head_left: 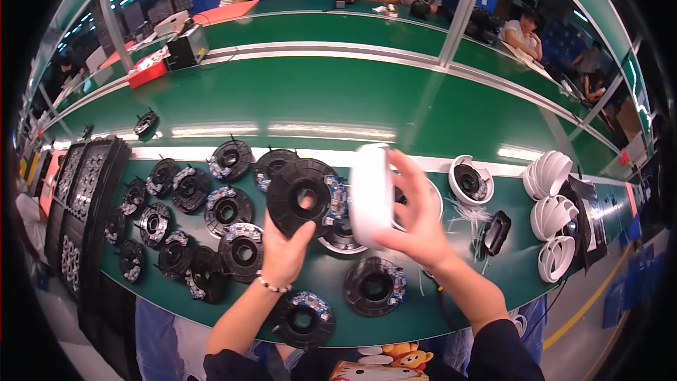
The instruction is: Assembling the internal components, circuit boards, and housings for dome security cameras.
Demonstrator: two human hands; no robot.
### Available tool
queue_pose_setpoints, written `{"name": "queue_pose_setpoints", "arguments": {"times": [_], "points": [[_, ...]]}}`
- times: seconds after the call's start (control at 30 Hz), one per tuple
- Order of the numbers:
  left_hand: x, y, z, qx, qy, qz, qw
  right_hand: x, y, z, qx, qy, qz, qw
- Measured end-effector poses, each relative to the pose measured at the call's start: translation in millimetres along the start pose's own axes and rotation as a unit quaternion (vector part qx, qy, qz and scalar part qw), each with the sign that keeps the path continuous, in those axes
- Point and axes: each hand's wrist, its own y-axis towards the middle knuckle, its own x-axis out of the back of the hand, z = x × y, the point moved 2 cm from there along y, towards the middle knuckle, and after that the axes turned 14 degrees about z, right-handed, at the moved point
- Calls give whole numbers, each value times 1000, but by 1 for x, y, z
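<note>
Gripping a black disc (285,201) above the surface (515,264), the left hand (285,254) has fingers closed on its near edge; just right, the right hand (417,226) clasps a white shell (370,197), fingers spread.

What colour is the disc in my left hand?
The disc is black, seen best in the head view.

A black disc (284,194), holed at its centre, with a blue circuit board (334,200) at its right, is held up just left of an upright white shell (370,197).
</note>
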Motion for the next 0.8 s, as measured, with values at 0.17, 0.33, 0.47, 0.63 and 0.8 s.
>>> {"name": "queue_pose_setpoints", "arguments": {"times": [0.17, 0.33, 0.47, 0.63, 0.8], "points": [[4, -4, 6, -24, 25, 36, 999, -37, 30, -39, 32, -17, 12, 999], [24, -19, 4, 248, -60, 117, 960, -44, 33, -45, 19, 20, 36, 999], [19, -18, -12, 221, -274, 201, 914, -37, 28, -43, 55, -58, 56, 995], [20, -10, 2, 240, -246, 132, 930, -35, 23, -28, 55, -196, 84, 975], [25, -5, -4, 252, -248, 51, 934, -35, 25, -28, 58, -182, 99, 977]]}}
